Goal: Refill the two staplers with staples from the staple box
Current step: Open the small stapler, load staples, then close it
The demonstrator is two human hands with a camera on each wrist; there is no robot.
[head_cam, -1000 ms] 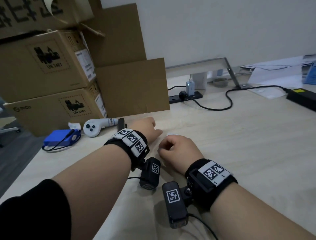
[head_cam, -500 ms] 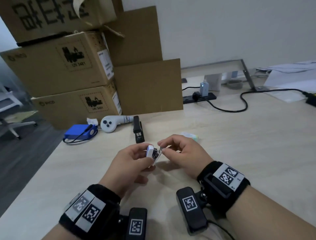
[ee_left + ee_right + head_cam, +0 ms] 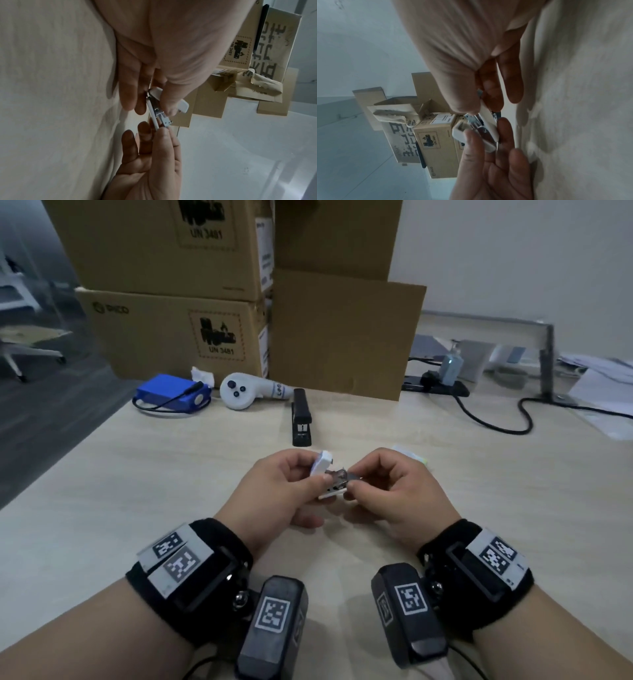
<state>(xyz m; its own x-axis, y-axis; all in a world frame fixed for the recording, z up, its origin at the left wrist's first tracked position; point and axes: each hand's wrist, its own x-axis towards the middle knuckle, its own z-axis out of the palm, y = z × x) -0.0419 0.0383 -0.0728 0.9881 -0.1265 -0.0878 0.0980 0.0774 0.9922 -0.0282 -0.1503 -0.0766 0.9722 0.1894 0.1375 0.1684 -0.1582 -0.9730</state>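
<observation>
A small white stapler [image 3: 323, 465] is held above the table between both hands, its lid swung up and its metal rail [image 3: 337, 475] bared. My left hand [image 3: 301, 477] grips the lid and body, with the thumb on the lid [image 3: 171, 102]. My right hand [image 3: 363, 481] pinches the front end of the rail and base [image 3: 488, 121]. A black stapler [image 3: 301, 417] lies closed on the table beyond the hands. A pale staple box [image 3: 409, 453] peeks out behind my right hand, mostly hidden.
Stacked cardboard boxes [image 3: 178, 337] wall off the back left. In front of them lie a blue pack with a cable [image 3: 171, 397] and a white controller [image 3: 239, 392]. A power strip [image 3: 435, 386], black cable [image 3: 496, 422] and papers [image 3: 603, 385] sit at the back right.
A second ago both hands lay far out on the table. They have since drawn back holding the white stapler, and its lid has swung open, showing the rail.
</observation>
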